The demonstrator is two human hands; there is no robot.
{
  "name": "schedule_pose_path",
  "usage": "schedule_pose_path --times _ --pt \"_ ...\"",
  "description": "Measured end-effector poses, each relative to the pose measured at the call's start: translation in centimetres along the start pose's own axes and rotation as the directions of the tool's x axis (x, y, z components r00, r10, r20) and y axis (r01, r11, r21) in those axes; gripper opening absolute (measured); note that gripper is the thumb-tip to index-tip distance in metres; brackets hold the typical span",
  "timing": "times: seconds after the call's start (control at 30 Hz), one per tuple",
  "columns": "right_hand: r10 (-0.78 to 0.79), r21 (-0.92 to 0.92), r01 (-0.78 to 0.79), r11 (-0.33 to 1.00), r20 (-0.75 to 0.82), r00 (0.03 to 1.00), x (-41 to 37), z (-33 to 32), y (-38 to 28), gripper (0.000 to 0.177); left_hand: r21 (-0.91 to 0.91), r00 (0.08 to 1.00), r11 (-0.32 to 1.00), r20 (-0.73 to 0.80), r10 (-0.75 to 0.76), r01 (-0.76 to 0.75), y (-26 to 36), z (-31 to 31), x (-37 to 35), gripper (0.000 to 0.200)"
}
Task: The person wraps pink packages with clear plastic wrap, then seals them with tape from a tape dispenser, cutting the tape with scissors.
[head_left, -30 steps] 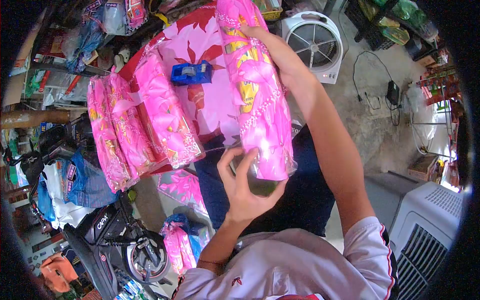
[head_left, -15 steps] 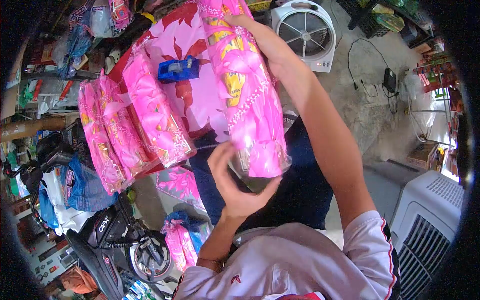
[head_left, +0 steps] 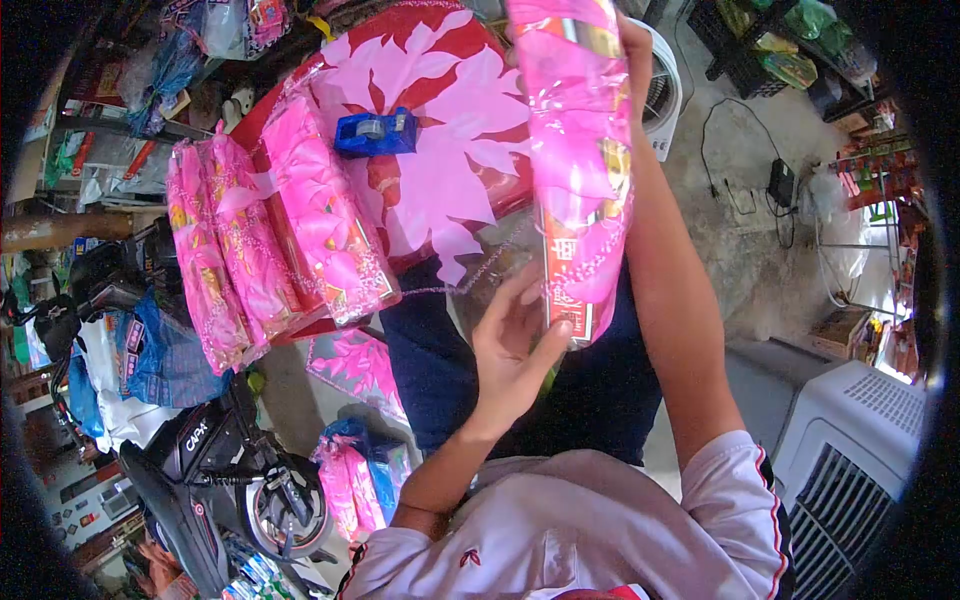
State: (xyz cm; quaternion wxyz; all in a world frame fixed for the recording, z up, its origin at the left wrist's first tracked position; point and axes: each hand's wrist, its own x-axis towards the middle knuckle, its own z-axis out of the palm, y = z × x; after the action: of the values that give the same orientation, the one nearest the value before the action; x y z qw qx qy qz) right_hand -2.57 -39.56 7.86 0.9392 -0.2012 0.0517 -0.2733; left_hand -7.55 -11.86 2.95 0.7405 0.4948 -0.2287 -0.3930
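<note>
A long package (head_left: 580, 180) in clear film, with pink ribbon and a red printed label on its side, is held lengthwise over my lap. My right hand (head_left: 637, 70) grips its far end from the right, fingers partly hidden behind it. At the near end my left hand (head_left: 515, 345) is closed round the lower left corner, thumb against the label. A thin pink beaded cord (head_left: 470, 283) stretches left from the package. Several similar pink packages (head_left: 325, 210) lie side by side on the red table (head_left: 510, 180), beside a blue tape dispenser (head_left: 375, 132).
A white fan (head_left: 660, 90) stands beyond my right arm, and a grey air cooler (head_left: 850, 440) is at the lower right. A black adapter (head_left: 781, 183) with cable lies on the floor. To the left is a motorbike (head_left: 200, 470); pink and blue bags (head_left: 350, 480) sit near it.
The package has moved right and turned, so its red labelled side now shows. Both hands moved right with it; my left thumb now presses on the label.
</note>
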Motion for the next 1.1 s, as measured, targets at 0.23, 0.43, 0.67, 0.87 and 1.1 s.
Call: schedule_pose_path --times 0.23,0.43,0.67,0.87,1.1 --pt "-0.046 0.013 0.046 0.999 0.026 0.999 -1.2 1.6 -0.4 0.054 -0.252 0.987 0.96 0.137 -0.088 0.121 -2.1 -0.7 0.3 0.064" --pt "-0.063 -0.037 0.062 0.997 -0.028 0.998 -0.8 1.0 -1.2 0.054 0.144 0.96 0.95 0.029 0.277 -0.279 -1.9 0.7 -0.6 0.07" --pt "-0.062 -0.233 0.011 0.972 -0.209 0.976 1.3 -2.4 -1.1 0.055 0.073 0.957 0.981 -0.215 0.193 -0.181 -0.7 0.8 1.2 0.047" --pt "-0.058 -0.342 -0.048 0.939 -0.293 0.954 2.4 -5.5 -0.7 0.053 0.202 0.931 0.965 -0.291 0.22 -0.165 -1.3 -1.3 1.3 0.031" --pt "-0.086 -0.342 -0.052 0.938 -0.376 0.923 3.1 -7.7 -0.7 0.053 0.148 0.909 0.967 -0.335 0.247 -0.207 0.8 -0.4 1.9 0.024"
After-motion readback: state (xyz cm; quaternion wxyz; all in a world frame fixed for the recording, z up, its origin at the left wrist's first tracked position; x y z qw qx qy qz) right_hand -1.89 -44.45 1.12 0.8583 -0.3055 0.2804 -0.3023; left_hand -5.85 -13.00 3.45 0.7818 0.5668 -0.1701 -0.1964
